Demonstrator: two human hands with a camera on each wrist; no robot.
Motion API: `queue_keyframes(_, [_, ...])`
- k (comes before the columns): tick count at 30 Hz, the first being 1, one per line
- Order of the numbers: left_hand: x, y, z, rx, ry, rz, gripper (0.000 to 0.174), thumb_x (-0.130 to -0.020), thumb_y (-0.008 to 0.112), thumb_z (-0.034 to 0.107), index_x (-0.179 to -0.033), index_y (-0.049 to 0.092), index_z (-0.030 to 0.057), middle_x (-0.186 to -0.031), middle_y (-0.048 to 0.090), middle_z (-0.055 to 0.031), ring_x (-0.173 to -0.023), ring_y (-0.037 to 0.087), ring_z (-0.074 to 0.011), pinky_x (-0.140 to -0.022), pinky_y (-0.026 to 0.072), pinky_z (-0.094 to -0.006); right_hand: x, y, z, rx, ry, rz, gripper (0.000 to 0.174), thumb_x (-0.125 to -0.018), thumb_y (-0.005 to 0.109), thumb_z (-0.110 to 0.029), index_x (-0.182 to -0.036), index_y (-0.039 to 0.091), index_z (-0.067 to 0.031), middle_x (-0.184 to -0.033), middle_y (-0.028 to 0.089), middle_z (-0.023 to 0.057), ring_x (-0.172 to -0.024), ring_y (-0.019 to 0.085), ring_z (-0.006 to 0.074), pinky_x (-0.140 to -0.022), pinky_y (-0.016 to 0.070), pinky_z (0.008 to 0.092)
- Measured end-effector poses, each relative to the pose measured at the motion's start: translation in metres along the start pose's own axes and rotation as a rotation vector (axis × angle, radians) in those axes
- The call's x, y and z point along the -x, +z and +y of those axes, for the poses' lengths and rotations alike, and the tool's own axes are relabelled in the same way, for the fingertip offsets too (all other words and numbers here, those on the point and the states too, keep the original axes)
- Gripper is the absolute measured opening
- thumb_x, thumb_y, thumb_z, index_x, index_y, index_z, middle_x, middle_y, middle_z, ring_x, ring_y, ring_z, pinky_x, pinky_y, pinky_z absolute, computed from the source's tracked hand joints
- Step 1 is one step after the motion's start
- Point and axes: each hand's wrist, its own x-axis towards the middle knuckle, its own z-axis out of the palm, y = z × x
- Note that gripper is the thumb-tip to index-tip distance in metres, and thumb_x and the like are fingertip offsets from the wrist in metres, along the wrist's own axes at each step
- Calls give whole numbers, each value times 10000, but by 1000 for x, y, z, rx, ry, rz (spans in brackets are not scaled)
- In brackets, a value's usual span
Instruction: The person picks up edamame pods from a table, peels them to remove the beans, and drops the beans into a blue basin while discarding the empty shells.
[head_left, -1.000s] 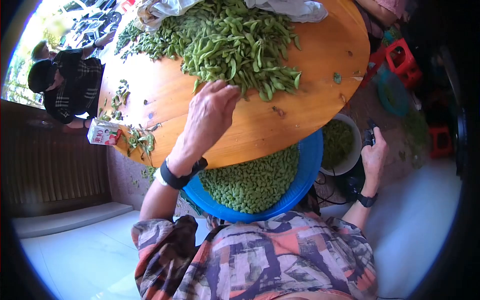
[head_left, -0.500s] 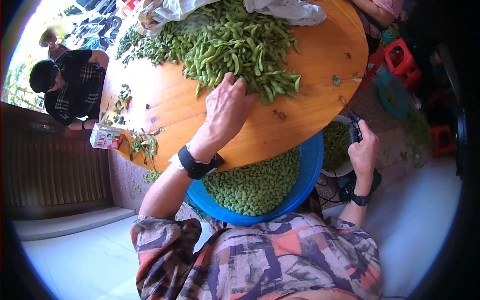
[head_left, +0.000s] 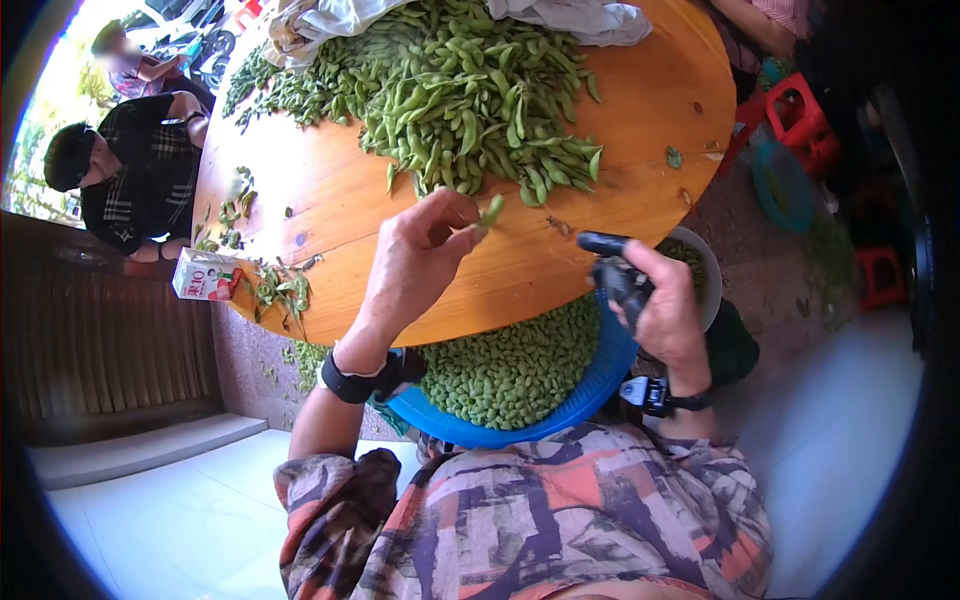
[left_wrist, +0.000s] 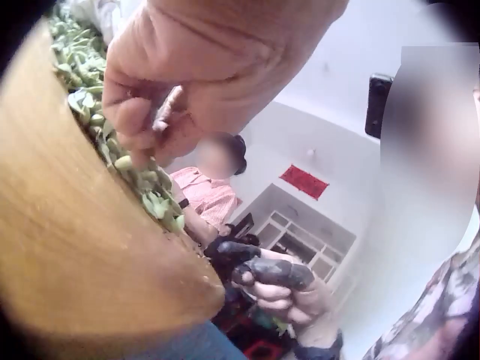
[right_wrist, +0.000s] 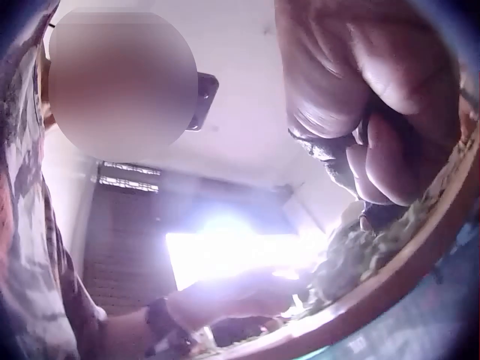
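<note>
In the head view my left hand (head_left: 425, 250) is raised over the near edge of the round wooden table (head_left: 640, 130). Thumb and fingertips pinch one green bean pod (head_left: 491, 210). Just beyond lies a big heap of similar pods (head_left: 470, 90). My right hand (head_left: 665, 300), with black covers (head_left: 622, 285) on the thumb and forefinger, is a short way to the right, nothing visible between those two. Its other fingers bend towards the palm in the left wrist view. Below both hands, a blue basin (head_left: 612, 375) holds shelled green beans (head_left: 500, 370), partly under the table edge.
A pale bowl (head_left: 712, 295) stands right of the basin. On the table's left are a drink carton (head_left: 207, 275) and scraps of pods (head_left: 280, 285). White cloth (head_left: 580, 22) lies behind the heap. Red stools (head_left: 800, 115) stand to the right; a person in black (head_left: 145, 165) is at the left.
My left hand has drawn back from the heap's near edge with a pod in its fingertips. My right hand has swung left from beyond the basin towards it.
</note>
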Motion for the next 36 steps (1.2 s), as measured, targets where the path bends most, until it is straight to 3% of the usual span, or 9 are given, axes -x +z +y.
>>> queue_keyframes(1, [4, 2, -5, 397, -59, -96, 121, -880, 652, 14, -990, 604, 26, -783, 646, -15, -642, 563, -50, -565, 443, -212, -6, 11, -6, -48, 9, -21, 368, -851, 513, 6, -1194, 645, -19, -696, 563, -4, -631, 484, 65, -590, 404, 224])
queue_keyframes(4, [16, 18, -5, 771, -144, -178, 118, -890, 658, 19, -998, 612, 24, -789, 644, -17, -641, 568, -64, -571, 456, -215, -22, 33, -15, -251, 97, -103, 353, -911, 504, -72, -1241, 624, -35, -664, 509, -50, -591, 453, 25, -520, 371, 205])
queue_keyframes(9, [31, 38, -2, 768, -149, -9, 68, -894, 659, 14, -948, 618, 8, -726, 631, -32, -591, 555, -79, -531, 438, -213, -27, 44, -11, -628, 121, -123, 339, -899, 519, -104, -1203, 602, 22, -651, 488, -65, -572, 445, 4, -494, 364, 168])
queue_keyframes(22, [37, 47, -10, 419, 146, 21, 105, -861, 687, -22, -888, 590, 8, -731, 618, -16, -584, 549, -57, -508, 414, -205, -25, 40, -4, -489, 105, -227, 214, -930, 468, -119, -1012, 607, 22, -648, 503, -45, -538, 447, 11, -462, 348, 176])
queue_keyframes(25, [40, 46, -7, 881, 15, -23, 178, -849, 686, -26, -927, 531, 14, -809, 645, -93, -559, 589, -112, -447, 422, -216, -24, 39, -1, -717, 147, -273, 237, -949, 461, -138, -1034, 598, 36, -652, 505, -33, -524, 429, 14, -449, 326, 178])
queue_keyframes(27, [41, 46, -6, 1337, -99, -282, 188, -867, 674, 4, -960, 515, 35, -854, 651, -123, -550, 611, -155, -430, 433, -225, -22, 38, -2, -1087, 270, -375, 251, -949, 479, -148, -1055, 587, 52, -645, 510, -19, -510, 410, 17, -438, 305, 177])
queue_keyframes(30, [41, 58, -13, 1560, -116, -406, 318, -854, 697, 44, -1085, 478, 27, -907, 637, -159, -527, 607, -166, -370, 398, -222, -22, 33, 1, -1085, 256, -407, 267, -926, 489, -131, -1084, 570, 69, -634, 516, -7, -503, 396, 17, -436, 290, 170])
queue_keyframes(32, [40, 53, -4, 1350, -167, -353, 348, -863, 699, 65, -1124, 472, 31, -901, 643, -134, -567, 615, -152, -415, 429, -224, -21, 28, -3, -998, 228, -429, 248, -916, 483, -116, -1062, 607, 41, -649, 546, -3, -504, 418, 15, -445, 303, 174])
queue_keyframes(36, [38, 55, -2, 856, -103, -264, 357, -892, 697, 124, -1161, 479, 39, -850, 655, -56, -683, 621, -106, -550, 494, -224, -15, 27, -13, -34, -9, -216, 162, -810, 585, -4, -964, 635, 0, -728, 609, 81, -691, 605, 167, -624, 454, 304])
